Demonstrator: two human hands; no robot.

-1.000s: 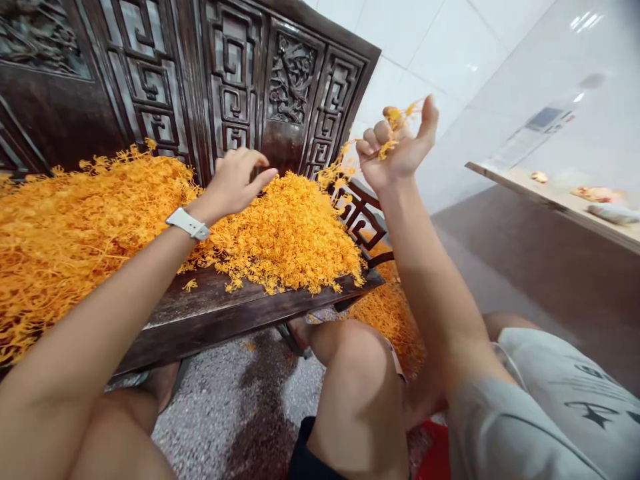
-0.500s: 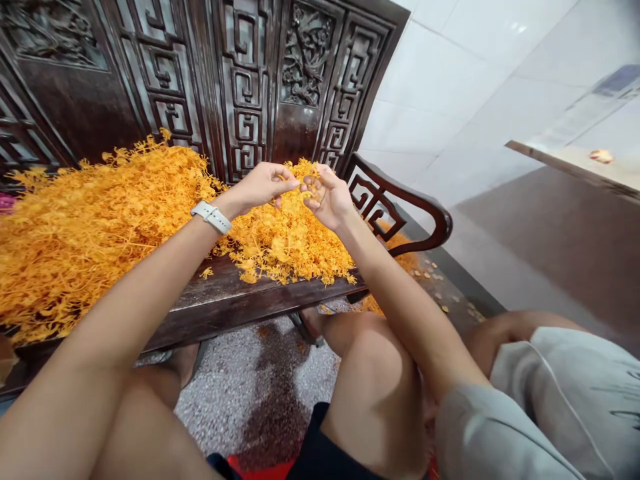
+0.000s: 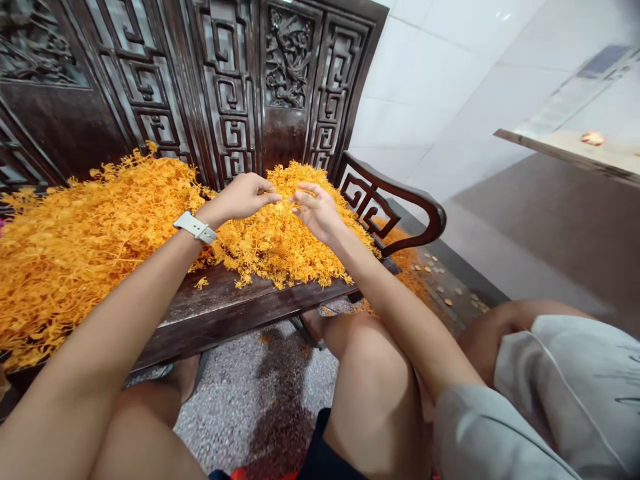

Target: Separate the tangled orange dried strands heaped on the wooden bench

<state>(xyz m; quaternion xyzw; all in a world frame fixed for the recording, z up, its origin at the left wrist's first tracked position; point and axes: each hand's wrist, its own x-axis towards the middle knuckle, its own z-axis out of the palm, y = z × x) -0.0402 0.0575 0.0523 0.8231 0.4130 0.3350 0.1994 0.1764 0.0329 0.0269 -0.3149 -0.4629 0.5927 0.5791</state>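
Easing apart, the left hand (image 3: 240, 198) with fingers narrowly bunched and the right hand (image 3: 315, 212) with fingers loosely curled, any held strands too fine to tell, hover above fluffy orange strands (image 3: 285, 247) heaped on the dark carved wooden bench (image 3: 220, 300).

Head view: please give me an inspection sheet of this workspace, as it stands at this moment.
Surface: dark carved wooden bench, with a lattice back and scrolled armrest.
Job's things: a large heap of orange stringy strands covers the bench seat.
Clutter: loose orange bits lie on the floor beyond the armrest.
Grippers: left hand, wearing a white-strapped watch, and right hand are bare, close together above the heap but apart; whether they hold strands cannot be told.
Cables: nothing seen.
Surroundings: white tiled wall, speckled stone floor, and a wooden shelf at the right.
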